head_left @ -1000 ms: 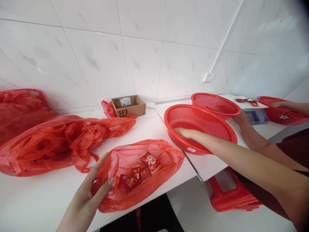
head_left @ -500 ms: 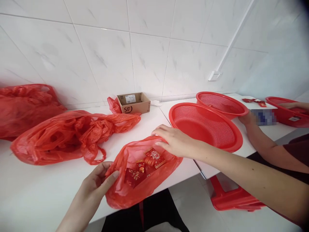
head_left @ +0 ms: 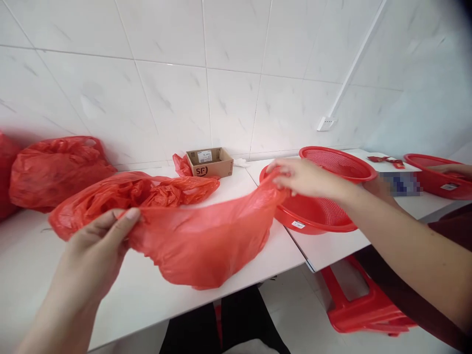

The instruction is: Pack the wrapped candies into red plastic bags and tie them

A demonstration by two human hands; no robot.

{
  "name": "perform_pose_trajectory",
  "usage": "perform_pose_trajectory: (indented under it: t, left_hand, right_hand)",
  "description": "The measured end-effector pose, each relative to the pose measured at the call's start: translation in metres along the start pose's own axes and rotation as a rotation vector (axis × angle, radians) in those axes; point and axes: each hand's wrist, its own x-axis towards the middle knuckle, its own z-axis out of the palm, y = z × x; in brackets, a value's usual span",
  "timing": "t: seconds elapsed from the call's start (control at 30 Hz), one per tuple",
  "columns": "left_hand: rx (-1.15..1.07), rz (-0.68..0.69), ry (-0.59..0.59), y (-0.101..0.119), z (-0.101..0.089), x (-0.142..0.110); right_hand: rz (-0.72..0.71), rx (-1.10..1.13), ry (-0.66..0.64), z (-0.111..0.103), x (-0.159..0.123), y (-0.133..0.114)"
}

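A red plastic bag (head_left: 206, 241) is stretched wide between my two hands, above the front of the white table. My left hand (head_left: 99, 241) pinches its left top corner between thumb and fingers. At the other end my right hand (head_left: 298, 177) grips the right top corner, over the near red basket (head_left: 313, 223). The bag's near side faces me and sags in the middle; its contents are hidden. Just behind my left hand lies a crumpled heap of red plastic bags (head_left: 121, 189).
A full red bag (head_left: 61, 172) stands at the left. A small cardboard box (head_left: 217, 168) sits by the wall. Behind the near basket is another red basket (head_left: 339, 160). At right, a co-worker's hand (head_left: 453, 169) is in a red basin (head_left: 435, 179). A red stool (head_left: 365, 305) stands below.
Both hands have moved apart and up, pulling the bag's mouth taut and closed. The red packets that showed inside it are now out of sight.
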Motion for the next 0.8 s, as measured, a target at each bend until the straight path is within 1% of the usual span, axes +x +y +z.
perform_pose_trajectory:
  t: [0.03,0.07,0.1,0.17,0.23,0.3,0.33,0.4,0.47,0.53,0.6,0.67,0.7,0.73,0.77,0.8]
  left_hand:
    - [-0.058,0.05,0.013,0.012,0.003,0.005]
    - [-0.108,0.094,0.017,0.023,0.007,0.008]
    - [-0.146,0.126,0.002,0.032,0.01,0.012]
    - [-0.203,0.152,-0.066,0.045,0.015,0.018]
    - [-0.254,0.135,-0.146,0.051,0.018,0.023]
    - [-0.319,0.128,-0.186,0.054,0.021,0.028]
    - [-0.351,0.123,-0.211,0.055,0.023,0.031]
    - [-0.42,0.112,-0.275,0.057,0.027,0.036]
    - [-0.465,0.089,-0.36,0.057,0.033,0.04]
    - [-0.44,0.055,-0.447,0.056,0.04,0.04]
    - [-0.287,0.005,-0.569,0.054,0.045,0.038]
    - [-0.065,-0.034,-0.697,0.052,0.05,0.035]
    - [0.035,-0.037,-0.743,0.052,0.052,0.034]
    - [0.107,-0.032,-0.766,0.052,0.054,0.034]
    - [0.143,-0.027,-0.764,0.052,0.057,0.034]
    - [0.141,-0.029,-0.735,0.051,0.059,0.035]
  right_hand:
    - [0.006,0.058,0.06,-0.011,0.005,-0.009]
    - [-0.001,0.09,0.074,-0.021,0.008,-0.018]
    - [-0.015,0.098,0.044,-0.029,0.009,-0.026]
    - [-0.052,0.083,-0.061,-0.04,0.008,-0.042]
    - [-0.097,0.082,-0.089,-0.047,0.005,-0.055]
    - [-0.137,0.099,-0.063,-0.053,0.002,-0.065]
    - [-0.152,0.098,-0.077,-0.054,0.002,-0.069]
    - [-0.19,0.086,-0.15,-0.055,0.006,-0.076]
    - [-0.265,0.098,-0.21,-0.052,0.012,-0.084]
    - [-0.352,0.129,-0.24,-0.045,0.019,-0.094]
    - [-0.416,0.154,-0.265,-0.033,0.024,-0.109]
    - [-0.476,0.188,-0.281,-0.017,0.025,-0.125]
    - [-0.513,0.217,-0.279,-0.008,0.026,-0.133]
    - [-0.558,0.254,-0.27,0.001,0.026,-0.139]
    - [-0.607,0.294,-0.254,0.01,0.027,-0.143]
    - [-0.654,0.333,-0.225,0.018,0.028,-0.145]
